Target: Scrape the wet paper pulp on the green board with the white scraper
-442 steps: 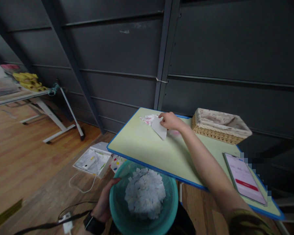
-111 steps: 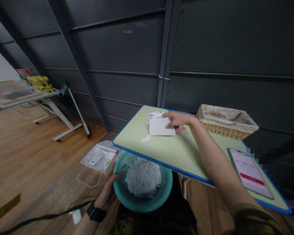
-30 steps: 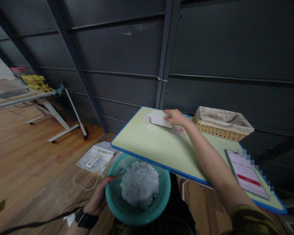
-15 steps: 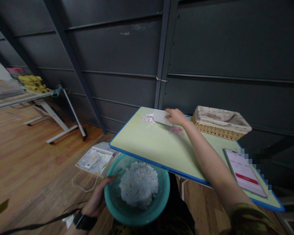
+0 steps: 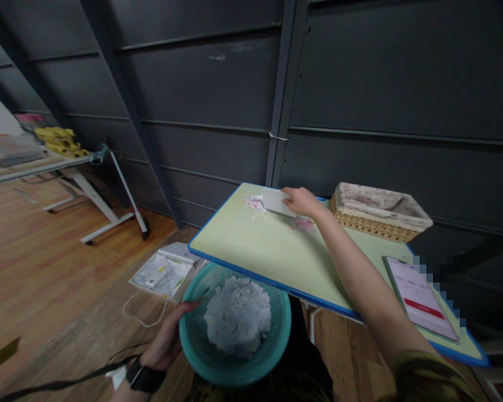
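My right hand (image 5: 302,201) reaches to the far side of the pale green, blue-edged table (image 5: 276,257) and pinches a white card (image 5: 278,202), its edge resting on the tabletop. A small heap of white and pink paper scraps (image 5: 254,202) lies just left of the card, and a pink smear of scraps (image 5: 304,223) sits under my wrist. My left hand (image 5: 167,340) grips the rim of a teal plastic basket (image 5: 235,329) held below the table's near edge. The basket is heaped with white paper bits (image 5: 238,315).
A wicker basket with a cloth lining (image 5: 379,212) stands at the table's back right. A phone (image 5: 419,297) with a lit screen lies near the right edge. On the wooden floor lie an open white box (image 5: 161,273) and cables. Another table (image 5: 37,162) stands far left.
Over the last second the card stayed at the far scrap heap, shifting only slightly. Earlier it was nearer the table's middle with scraps before it; those scraps are gone from the tabletop.
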### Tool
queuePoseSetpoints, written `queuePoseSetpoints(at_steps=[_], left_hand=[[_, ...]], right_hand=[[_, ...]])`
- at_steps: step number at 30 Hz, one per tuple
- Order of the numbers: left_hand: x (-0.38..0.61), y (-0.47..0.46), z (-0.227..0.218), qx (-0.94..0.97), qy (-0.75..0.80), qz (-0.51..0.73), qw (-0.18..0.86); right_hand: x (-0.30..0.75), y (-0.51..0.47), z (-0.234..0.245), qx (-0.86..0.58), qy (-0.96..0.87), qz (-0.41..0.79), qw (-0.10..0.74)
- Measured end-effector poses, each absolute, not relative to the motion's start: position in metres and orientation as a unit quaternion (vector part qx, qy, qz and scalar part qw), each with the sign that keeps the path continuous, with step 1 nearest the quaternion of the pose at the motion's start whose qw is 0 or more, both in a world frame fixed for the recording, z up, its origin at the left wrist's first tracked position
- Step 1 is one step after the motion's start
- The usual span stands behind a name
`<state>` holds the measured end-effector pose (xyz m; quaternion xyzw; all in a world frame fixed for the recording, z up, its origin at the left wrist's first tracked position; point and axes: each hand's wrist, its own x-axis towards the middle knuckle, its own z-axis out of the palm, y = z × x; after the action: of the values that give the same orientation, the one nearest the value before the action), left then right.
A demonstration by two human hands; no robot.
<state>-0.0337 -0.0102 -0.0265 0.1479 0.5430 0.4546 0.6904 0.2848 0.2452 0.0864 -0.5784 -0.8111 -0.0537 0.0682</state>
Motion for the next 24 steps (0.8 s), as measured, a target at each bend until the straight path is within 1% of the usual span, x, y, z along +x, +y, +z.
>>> queuePoseSetpoints(at_steps=[3, 10, 14, 24], left_hand=[[-0.035, -0.010, -0.029, 0.157, 0.536, 0.456, 0.693], [-0.035, -0.011, -0.030, 0.145, 0.551, 0.448, 0.689], [-0.034, -0.011, -0.026, 0.150, 0.552, 0.453, 0.684], [-0.035, -0.010, -0.029, 0.159, 0.553, 0.455, 0.679]], right_hand=[[0.285, 0.246, 0.084, -0.575, -0.814, -0.047, 0.067], [0.284, 0.245, 0.088, -0.549, -0.831, -0.018, 0.093], [0.277, 0.241, 0.089, -0.522, -0.849, -0.007, 0.084], [0.273, 0.237, 0.090, -0.521, -0.849, -0.015, 0.083]])
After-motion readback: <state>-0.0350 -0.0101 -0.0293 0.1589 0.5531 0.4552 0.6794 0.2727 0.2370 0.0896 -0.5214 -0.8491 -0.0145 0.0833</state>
